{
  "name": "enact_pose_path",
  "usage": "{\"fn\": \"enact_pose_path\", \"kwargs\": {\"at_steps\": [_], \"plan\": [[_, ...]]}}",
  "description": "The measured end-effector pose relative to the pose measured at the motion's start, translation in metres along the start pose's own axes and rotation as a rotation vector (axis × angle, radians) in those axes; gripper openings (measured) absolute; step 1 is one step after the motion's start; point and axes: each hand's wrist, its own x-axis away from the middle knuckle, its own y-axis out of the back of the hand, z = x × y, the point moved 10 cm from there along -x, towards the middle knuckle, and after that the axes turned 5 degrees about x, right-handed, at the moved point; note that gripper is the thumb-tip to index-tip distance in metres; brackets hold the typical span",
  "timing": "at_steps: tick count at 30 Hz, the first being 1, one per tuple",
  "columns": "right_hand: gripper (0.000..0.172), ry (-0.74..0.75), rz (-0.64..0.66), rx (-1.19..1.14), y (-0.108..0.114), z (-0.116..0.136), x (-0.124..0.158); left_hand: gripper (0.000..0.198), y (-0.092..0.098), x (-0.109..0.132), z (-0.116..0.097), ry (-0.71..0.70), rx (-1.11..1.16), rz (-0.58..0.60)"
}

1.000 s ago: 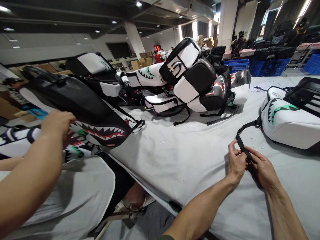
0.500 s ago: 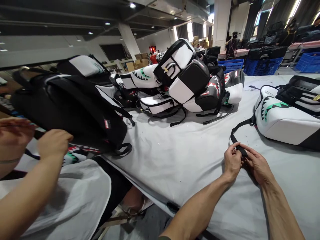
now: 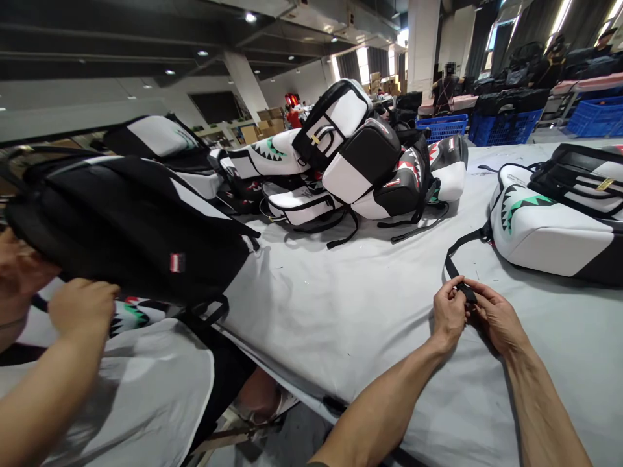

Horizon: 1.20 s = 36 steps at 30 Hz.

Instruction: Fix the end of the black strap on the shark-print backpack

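A white and black backpack [image 3: 555, 224] with a green shark-mouth print lies at the right of the table. From its lower side a black strap [image 3: 453, 259] curves down to my two hands. My left hand [image 3: 448, 312] is closed, pinching the strap near its end. Beside it my right hand [image 3: 497, 318] also has its fingers closed on the strap, at a small folded black part [image 3: 468, 294]. The fingertips of both hands nearly touch. What lies beneath the fingers is hidden.
A heap of similar backpacks [image 3: 360, 152] stands at the back middle of the table [image 3: 331, 324]. On the left, a co-worker's hands [image 3: 80, 308] handle a large black backpack [image 3: 136, 227]. Blue crates [image 3: 506, 126] and other people are farther back.
The co-worker's black backpack has tipped and turned, so its red and white label now faces me. My hands stay on the strap with hardly any movement. The view has shifted slightly.
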Motion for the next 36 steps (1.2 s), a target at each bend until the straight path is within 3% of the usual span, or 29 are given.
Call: {"fn": "enact_pose_path", "kwargs": {"at_steps": [36], "plan": [[0.067, 0.079, -0.032, 0.053, 0.0049, 0.0034, -0.0030, 0.058, -0.0058, 0.0043, -0.0041, 0.004, 0.066, 0.050]]}}
